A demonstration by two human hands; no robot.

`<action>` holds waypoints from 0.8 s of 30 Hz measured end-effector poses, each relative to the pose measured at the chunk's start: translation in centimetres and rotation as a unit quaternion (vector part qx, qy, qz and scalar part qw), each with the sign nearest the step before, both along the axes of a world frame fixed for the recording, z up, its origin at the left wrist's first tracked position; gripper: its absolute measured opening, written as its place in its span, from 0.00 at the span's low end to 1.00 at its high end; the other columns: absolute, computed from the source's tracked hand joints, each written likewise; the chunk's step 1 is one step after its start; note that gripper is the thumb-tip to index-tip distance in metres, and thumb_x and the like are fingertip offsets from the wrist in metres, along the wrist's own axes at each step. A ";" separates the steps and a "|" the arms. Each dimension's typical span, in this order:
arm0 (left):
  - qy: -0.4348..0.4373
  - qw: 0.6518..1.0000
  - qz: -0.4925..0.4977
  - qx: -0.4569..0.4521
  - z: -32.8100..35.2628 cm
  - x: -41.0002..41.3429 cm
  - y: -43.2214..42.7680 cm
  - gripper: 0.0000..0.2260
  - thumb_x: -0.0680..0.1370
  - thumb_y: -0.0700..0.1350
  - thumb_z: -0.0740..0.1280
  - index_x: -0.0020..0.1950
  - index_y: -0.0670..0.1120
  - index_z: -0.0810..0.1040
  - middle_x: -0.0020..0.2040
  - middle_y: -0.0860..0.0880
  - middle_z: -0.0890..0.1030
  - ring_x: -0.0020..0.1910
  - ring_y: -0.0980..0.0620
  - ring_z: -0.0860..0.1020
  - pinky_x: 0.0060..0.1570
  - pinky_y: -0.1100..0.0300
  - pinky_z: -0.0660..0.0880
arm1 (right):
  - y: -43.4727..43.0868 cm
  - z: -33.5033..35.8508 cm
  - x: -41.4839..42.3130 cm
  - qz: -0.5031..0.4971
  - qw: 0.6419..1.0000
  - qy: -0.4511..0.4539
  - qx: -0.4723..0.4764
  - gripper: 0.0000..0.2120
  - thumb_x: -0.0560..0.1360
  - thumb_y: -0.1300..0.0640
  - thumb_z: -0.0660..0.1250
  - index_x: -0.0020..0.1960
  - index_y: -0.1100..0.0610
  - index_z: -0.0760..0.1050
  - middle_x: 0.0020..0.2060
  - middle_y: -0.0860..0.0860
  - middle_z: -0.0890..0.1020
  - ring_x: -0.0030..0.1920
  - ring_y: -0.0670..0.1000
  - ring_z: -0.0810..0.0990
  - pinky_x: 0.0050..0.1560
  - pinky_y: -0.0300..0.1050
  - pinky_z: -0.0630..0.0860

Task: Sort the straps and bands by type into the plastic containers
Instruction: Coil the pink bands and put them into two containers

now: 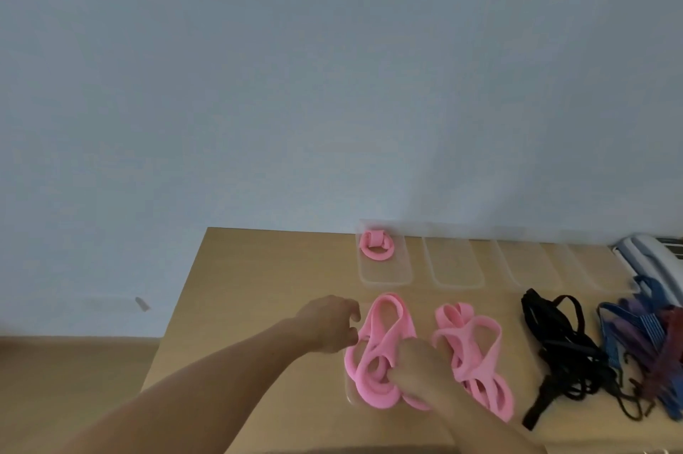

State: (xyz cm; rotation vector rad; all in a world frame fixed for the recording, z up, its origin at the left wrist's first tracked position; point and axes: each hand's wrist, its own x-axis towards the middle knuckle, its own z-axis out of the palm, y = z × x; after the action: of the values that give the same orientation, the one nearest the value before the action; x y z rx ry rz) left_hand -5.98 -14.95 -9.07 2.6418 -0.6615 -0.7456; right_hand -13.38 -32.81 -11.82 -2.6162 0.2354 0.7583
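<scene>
The right hand (417, 374) clenched the pink band bundle (373, 339), its loops sprawling left of and beyond the grip. The left hand (329, 326) curled at their far edge; whether it pinched them, I could not tell. Gathering every loop before lifting toward the clear container (386, 274) beyond seemed wise.

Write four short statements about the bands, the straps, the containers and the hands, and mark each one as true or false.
1. A rolled pink band lies in the leftmost container. True.
2. The black straps lie inside a container. False: they lie on the table, in front of the containers.
3. The right hand grips the left pile of pink bands. True.
4. The blue cords lie left of the pink piles. False: they lie at the far right.
</scene>
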 end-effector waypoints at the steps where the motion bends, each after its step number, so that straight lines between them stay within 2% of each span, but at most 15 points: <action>1: 0.004 1.000 0.000 -0.001 0.5 -0.1 -0.1 0.17 0.79 0.50 0.64 0.67 0.49 0.74 0.62 0.51 0.79 0.62 0.48 0.76 0.58 0.53 0.74 | 0.0 0.7 0.1 0.002 1.000 0.004 -0.007 0.11 0.78 0.55 0.64 0.36 0.52 0.71 0.32 0.46 0.76 0.35 0.48 0.79 0.34 0.36 0.72; 4: 0.013 0.999 0.019 -0.022 1.9 -0.4 -0.6 0.17 0.78 0.48 0.65 0.67 0.49 0.75 0.62 0.51 0.79 0.61 0.49 0.76 0.57 0.56 0.74 | -0.5 2.8 0.3 -0.031 0.999 0.008 0.005 0.12 0.75 0.48 0.65 0.36 0.53 0.72 0.30 0.46 0.76 0.31 0.46 0.75 0.34 0.39 0.70; 7: 0.015 0.997 0.039 -0.059 3.9 -0.5 -1.3 0.17 0.78 0.48 0.66 0.66 0.48 0.75 0.60 0.52 0.80 0.60 0.50 0.77 0.57 0.57 0.73 | -1.6 5.0 0.7 -0.103 0.989 -0.011 0.104 0.14 0.66 0.43 0.69 0.38 0.54 0.79 0.28 0.47 0.79 0.29 0.48 0.77 0.32 0.42 0.72; 10: 0.017 0.992 0.060 -0.113 6.1 0.1 -2.2 0.17 0.78 0.48 0.67 0.67 0.48 0.75 0.58 0.52 0.80 0.57 0.51 0.78 0.59 0.56 0.74 | -2.9 8.5 1.9 -0.139 0.961 -0.063 0.229 0.09 0.66 0.57 0.69 0.29 0.55 0.73 0.27 0.52 0.77 0.25 0.49 0.75 0.29 0.43 0.70; 13: 0.014 0.978 0.086 -0.188 8.7 0.5 -2.7 0.18 0.78 0.50 0.68 0.68 0.50 0.75 0.62 0.52 0.78 0.57 0.53 0.77 0.58 0.60 0.73 | -4.1 12.1 3.6 -0.167 0.936 -0.109 0.291 0.08 0.70 0.65 0.66 0.33 0.59 0.78 0.29 0.55 0.79 0.24 0.47 0.71 0.26 0.40 0.66; 15: 0.031 0.964 0.097 -0.247 10.4 0.5 -2.7 0.20 0.77 0.53 0.70 0.68 0.52 0.75 0.63 0.55 0.77 0.59 0.57 0.76 0.59 0.61 0.73 | -4.4 13.8 4.6 -0.190 0.900 -0.105 0.378 0.06 0.74 0.65 0.67 0.39 0.62 0.80 0.34 0.57 0.81 0.26 0.48 0.70 0.26 0.39 0.66; 17: 0.050 0.951 0.093 -0.289 11.7 0.4 -2.4 0.23 0.73 0.57 0.72 0.67 0.56 0.75 0.63 0.58 0.76 0.60 0.61 0.75 0.60 0.60 0.73 | -4.4 15.2 5.3 -0.228 0.839 -0.072 0.490 0.05 0.77 0.65 0.66 0.44 0.64 0.79 0.34 0.57 0.81 0.27 0.48 0.70 0.25 0.39 0.66; 19: 0.052 0.947 0.087 -0.306 12.6 0.2 -2.2 0.23 0.70 0.55 0.75 0.65 0.59 0.76 0.61 0.59 0.78 0.52 0.63 0.78 0.53 0.64 0.74 | -4.3 16.2 5.9 -0.257 0.788 -0.034 0.559 0.05 0.78 0.64 0.65 0.45 0.64 0.78 0.33 0.56 0.80 0.27 0.47 0.71 0.25 0.36 0.66; 21: 0.032 0.941 0.084 -0.327 13.1 0.0 -2.2 0.17 0.73 0.48 0.75 0.60 0.57 0.79 0.56 0.58 0.81 0.43 0.62 0.79 0.45 0.67 0.74 | -4.3 16.9 6.4 -0.275 0.760 -0.005 0.588 0.03 0.78 0.63 0.66 0.46 0.63 0.76 0.33 0.55 0.78 0.26 0.46 0.73 0.24 0.35 0.67; 23: 0.000 0.926 0.114 -0.361 13.5 0.0 -2.2 0.09 0.77 0.44 0.70 0.57 0.51 0.82 0.51 0.54 0.84 0.45 0.57 0.81 0.45 0.63 0.76 | -4.1 17.6 6.4 -0.264 0.777 0.009 0.572 0.06 0.78 0.59 0.66 0.47 0.62 0.77 0.33 0.56 0.78 0.26 0.46 0.73 0.24 0.35 0.66; 24: -0.001 0.914 0.141 -0.382 13.7 0.0 -2.1 0.08 0.79 0.44 0.68 0.56 0.48 0.82 0.49 0.50 0.85 0.47 0.52 0.82 0.47 0.58 0.78 | -4.1 18.0 6.2 -0.241 0.806 0.009 0.540 0.09 0.79 0.55 0.66 0.47 0.62 0.78 0.32 0.56 0.78 0.26 0.47 0.71 0.24 0.36 0.65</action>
State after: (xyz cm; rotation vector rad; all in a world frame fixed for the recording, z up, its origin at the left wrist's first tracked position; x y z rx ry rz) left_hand -5.93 -17.07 4.59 1.9457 -0.4306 -0.3024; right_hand -7.19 -36.89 6.16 -1.3698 0.3278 0.4934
